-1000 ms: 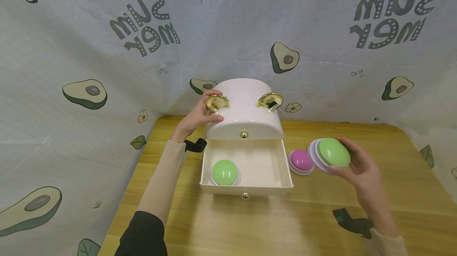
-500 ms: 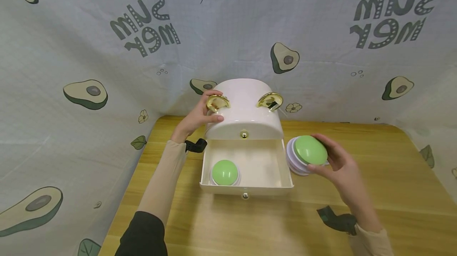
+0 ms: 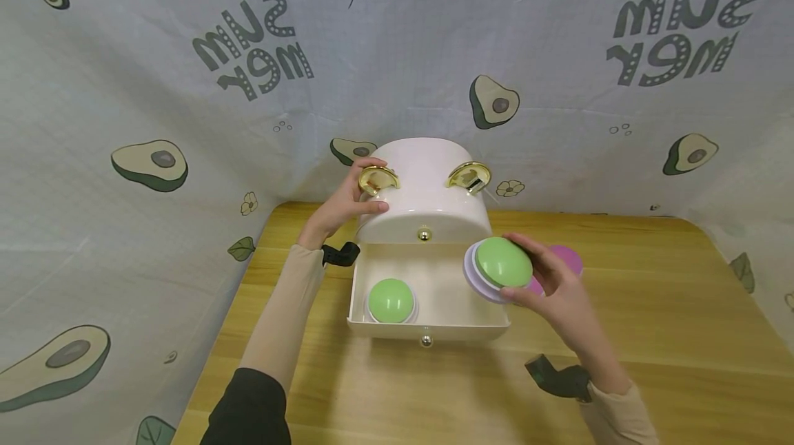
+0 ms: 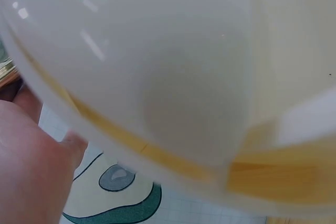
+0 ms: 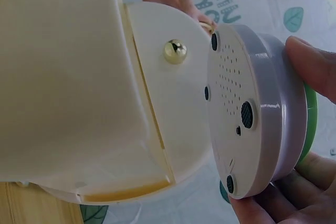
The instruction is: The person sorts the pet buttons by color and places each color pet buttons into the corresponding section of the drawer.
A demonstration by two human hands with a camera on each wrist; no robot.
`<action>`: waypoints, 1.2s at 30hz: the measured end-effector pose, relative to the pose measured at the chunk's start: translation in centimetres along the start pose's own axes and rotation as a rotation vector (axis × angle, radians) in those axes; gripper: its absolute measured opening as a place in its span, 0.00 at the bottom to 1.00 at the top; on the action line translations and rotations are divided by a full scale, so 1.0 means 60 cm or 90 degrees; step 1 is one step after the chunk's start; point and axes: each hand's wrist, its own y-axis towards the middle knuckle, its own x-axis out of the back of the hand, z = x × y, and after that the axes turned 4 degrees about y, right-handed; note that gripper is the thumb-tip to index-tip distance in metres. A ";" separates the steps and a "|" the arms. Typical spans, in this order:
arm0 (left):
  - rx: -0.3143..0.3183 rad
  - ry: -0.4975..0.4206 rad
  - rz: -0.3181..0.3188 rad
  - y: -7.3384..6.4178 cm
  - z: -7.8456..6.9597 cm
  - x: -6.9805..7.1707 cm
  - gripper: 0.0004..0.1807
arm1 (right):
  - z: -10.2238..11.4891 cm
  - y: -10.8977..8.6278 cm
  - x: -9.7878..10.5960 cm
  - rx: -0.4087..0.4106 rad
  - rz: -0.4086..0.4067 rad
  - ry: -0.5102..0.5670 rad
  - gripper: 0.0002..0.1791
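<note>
Green-domed button [image 3: 504, 262] in the grip of right hand [image 3: 555, 293], between thumb [image 5: 315, 69] and fingers [image 5: 319, 171].

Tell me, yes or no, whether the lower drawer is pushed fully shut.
No, the lower drawer juts out from the white box, its inside open to view.

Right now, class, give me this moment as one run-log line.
left hand: holds white box | right hand: holds green-topped disc, tilted | drawer: open, another green-topped disc inside
</note>
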 end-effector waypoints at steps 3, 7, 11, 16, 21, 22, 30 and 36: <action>0.003 0.000 -0.002 0.000 -0.001 -0.001 0.38 | -0.004 0.002 -0.009 0.010 0.017 -0.009 0.40; 0.003 -0.006 -0.003 0.000 -0.001 -0.001 0.38 | -0.008 0.005 -0.021 0.003 0.035 -0.017 0.40; 0.004 -0.016 -0.002 0.000 -0.001 -0.002 0.37 | -0.016 0.008 -0.033 -0.013 0.054 -0.035 0.39; -0.002 -0.021 0.000 0.001 0.002 -0.002 0.37 | -0.026 0.013 -0.044 -0.022 0.069 -0.064 0.39; -0.010 -0.021 0.005 0.001 0.004 0.000 0.37 | -0.031 0.016 -0.051 -0.037 0.085 -0.077 0.41; -0.011 -0.020 0.006 0.001 0.004 0.000 0.37 | -0.031 0.017 -0.053 -0.038 0.088 -0.076 0.41; -0.010 -0.019 0.004 0.001 0.003 -0.001 0.38 | -0.030 0.022 -0.064 -0.042 0.111 -0.099 0.42; -0.006 -0.024 0.001 0.001 0.002 -0.002 0.37 | -0.029 0.024 -0.069 -0.055 0.122 -0.155 0.42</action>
